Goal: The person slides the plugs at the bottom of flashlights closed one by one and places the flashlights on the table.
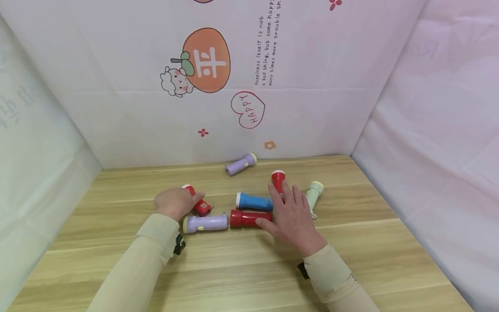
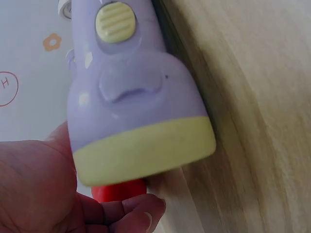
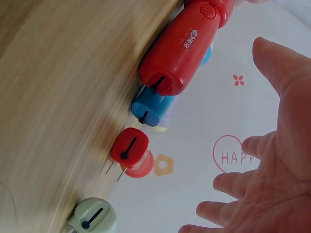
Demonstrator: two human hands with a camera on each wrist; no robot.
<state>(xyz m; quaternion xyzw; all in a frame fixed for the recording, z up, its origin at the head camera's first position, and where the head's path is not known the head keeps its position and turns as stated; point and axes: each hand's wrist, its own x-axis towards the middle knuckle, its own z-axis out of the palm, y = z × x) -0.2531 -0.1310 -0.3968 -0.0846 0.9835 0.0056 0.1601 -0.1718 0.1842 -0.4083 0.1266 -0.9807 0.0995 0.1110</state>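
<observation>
Red flashlight (image 1: 200,209), glossy, pinched by left hand (image 1: 174,203); right hand (image 1: 293,216) spread; lilac flashlight (image 1: 215,222) nearby, tubular, ribbed yellow switch (image 2: 115,22)

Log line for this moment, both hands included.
left hand: grips leftmost red flashlight | right hand: spread, holds nothing | blue flashlight: lying on table

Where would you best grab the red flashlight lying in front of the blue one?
The red flashlight is probably best held round its barrel, from above: it lies flat, the blue flashlight sits close behind, and the red head nearly meets a purple flashlight.
</observation>
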